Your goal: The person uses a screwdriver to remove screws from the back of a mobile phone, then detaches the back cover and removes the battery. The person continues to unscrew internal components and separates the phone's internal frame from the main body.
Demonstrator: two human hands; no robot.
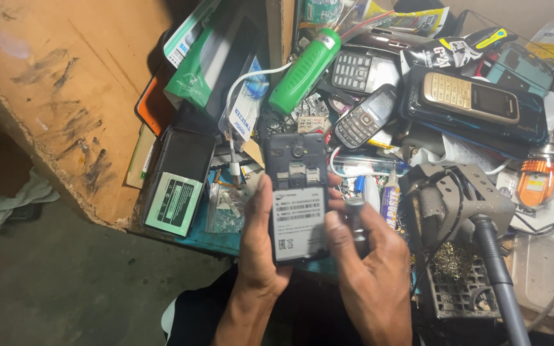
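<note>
My left hand point(256, 243) grips a black smartphone point(296, 192) with its back cover off, the camera end pointing away from me and a white label sticker facing up. My right hand point(370, 256) is at the phone's right edge, fingers curled around a small tool with a round metal cap point(355, 206), likely a screwdriver handle. The thumb rests against the phone's side.
A cluttered bench holds old keypad phones point(365, 115), a gold bar phone point(470, 96), a green cylinder point(305, 70), a phone with a battery point(177, 186), a glue tube point(390, 198), and a grey soldering stand point(463, 205). A wooden panel point(65, 83) is at the left.
</note>
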